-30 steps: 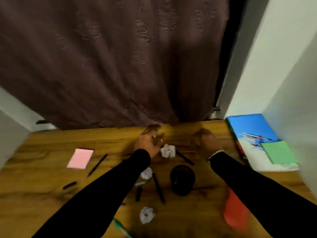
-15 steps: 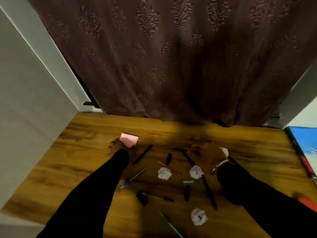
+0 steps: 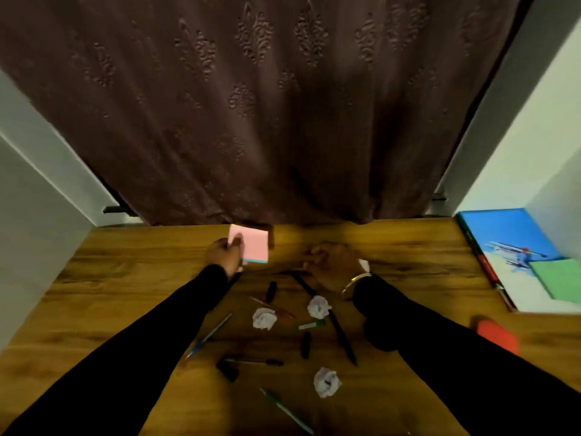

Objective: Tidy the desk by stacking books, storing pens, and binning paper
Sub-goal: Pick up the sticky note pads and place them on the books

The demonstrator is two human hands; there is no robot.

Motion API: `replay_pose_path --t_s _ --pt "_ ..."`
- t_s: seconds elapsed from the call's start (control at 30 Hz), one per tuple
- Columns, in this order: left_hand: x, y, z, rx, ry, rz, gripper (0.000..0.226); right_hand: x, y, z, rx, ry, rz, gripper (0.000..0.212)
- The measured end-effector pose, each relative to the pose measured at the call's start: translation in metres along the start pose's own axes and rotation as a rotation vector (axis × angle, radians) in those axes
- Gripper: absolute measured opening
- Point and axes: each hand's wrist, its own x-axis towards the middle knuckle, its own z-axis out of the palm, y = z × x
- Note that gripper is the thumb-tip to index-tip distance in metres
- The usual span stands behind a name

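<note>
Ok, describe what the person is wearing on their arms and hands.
Both arms are covered by long black sleeves reaching the wrists. The left hand is bare, with no glove. The right hand is also bare, with a thin gold-coloured bangle at the wrist, just ahead of the cuff.

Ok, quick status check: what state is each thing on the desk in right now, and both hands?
left hand: gripping the pink pad
pink sticky-note pad: lifted, tilted, held at its corner
right hand: closed in a fist; something white shows behind the wrist
paper balls: three, crumpled, loose on the desk
pens: scattered flat, none stored
pen caps: off, lying separately
blue book: flat at the right edge, green pad on top
</note>
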Motion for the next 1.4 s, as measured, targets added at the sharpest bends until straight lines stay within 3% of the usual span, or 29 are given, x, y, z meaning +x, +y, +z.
replay_pose_path --t_s 0.1,0.23,0.37,0.47,0.6,0.77,0.87,1.07,1.17,1.27,1.4 --pt "-0.047 0.034 0.06 -0.158 -0.173 0.002 0.027 -0.002 0.003 -0.01 0.245 0.049 0.107 0.025" --pt "-0.1 0.064 0.144 -0.256 -0.354 0.05 0.023 -0.016 0.029 -0.051 1.067 0.031 0.394 0.027" --pt "-0.143 0.086 0.22 -0.144 -0.538 0.183 0.025 -0.035 0.102 -0.115 1.19 0.187 0.472 0.027" --pt "-0.169 0.093 0.278 -0.023 -0.66 0.217 0.025 -0.053 0.167 -0.155 1.124 0.306 0.552 0.036" --pt "-0.206 0.105 0.359 0.001 -0.731 0.179 0.012 -0.077 0.241 -0.193 0.93 0.516 0.605 0.03" --pt "-0.241 0.108 0.467 0.129 -0.814 0.084 0.009 -0.101 0.337 -0.22 0.683 0.728 0.862 0.058" --pt "-0.265 0.11 0.509 0.347 -0.781 0.199 0.03 -0.116 0.367 -0.238 0.592 0.832 0.93 0.057" --pt "-0.293 0.107 0.563 0.411 -0.595 0.257 0.035 -0.133 0.387 -0.242 0.254 0.795 0.846 0.035" --pt "-0.3 0.11 0.573 0.411 -0.549 0.262 0.043 -0.137 0.389 -0.241 0.166 0.773 0.749 0.038" --pt "-0.302 0.108 0.577 0.423 -0.54 0.291 0.051 -0.136 0.395 -0.237 0.016 0.642 0.686 0.04" --pt "-0.3 0.1 0.58 0.401 -0.58 0.329 0.051 -0.133 0.405 -0.229 -0.102 0.484 0.753 0.05"
